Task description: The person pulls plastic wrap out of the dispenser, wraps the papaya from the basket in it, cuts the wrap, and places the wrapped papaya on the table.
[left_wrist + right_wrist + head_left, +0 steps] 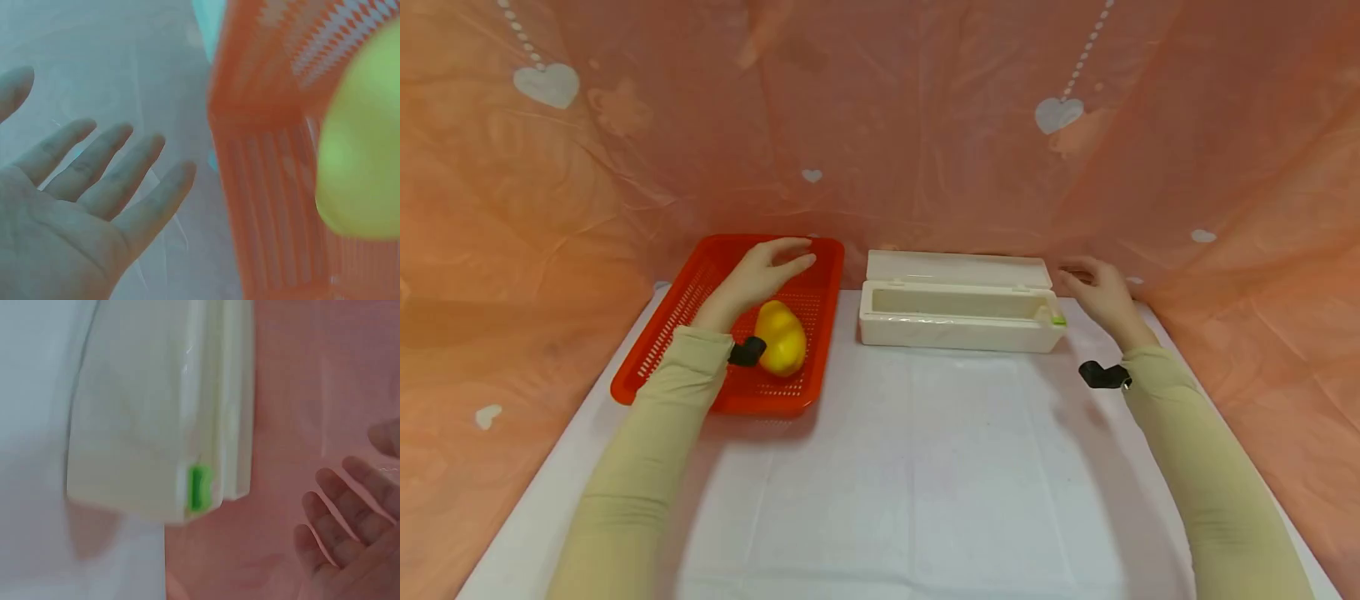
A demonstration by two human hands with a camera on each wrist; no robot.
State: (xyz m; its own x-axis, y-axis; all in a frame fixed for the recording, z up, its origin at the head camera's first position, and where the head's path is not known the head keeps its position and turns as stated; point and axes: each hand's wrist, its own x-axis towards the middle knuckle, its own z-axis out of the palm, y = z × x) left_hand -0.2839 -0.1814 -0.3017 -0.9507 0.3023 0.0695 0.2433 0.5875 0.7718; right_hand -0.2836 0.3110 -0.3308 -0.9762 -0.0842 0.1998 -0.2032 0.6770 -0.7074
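My left hand point(752, 279) hovers above the red plastic basket point(829, 333), its fingers loosely extended and holding nothing. Inside that basket lies a yellow pear-shaped fruit point(782, 340), just below my left wrist; the left wrist view shows the fruit point(365, 144) close up beside the spread fingers point(128, 175). On the other side, my right hand point(1101, 293) is raised off the right end of a long white box point(955, 332), with relaxed fingers and nothing in them. The box's hinged lid point(958, 267) is tipped back, and a green latch point(200, 487) shows at its right end.
A white cloth point(880, 483) covers the table. Orange-pink curtains point(917, 125) with white hearts hang behind the basket and box and along both sides. A black wrist camera mount point(747, 352) sticks out from the left sleeve, another point(1101, 375) from the right.
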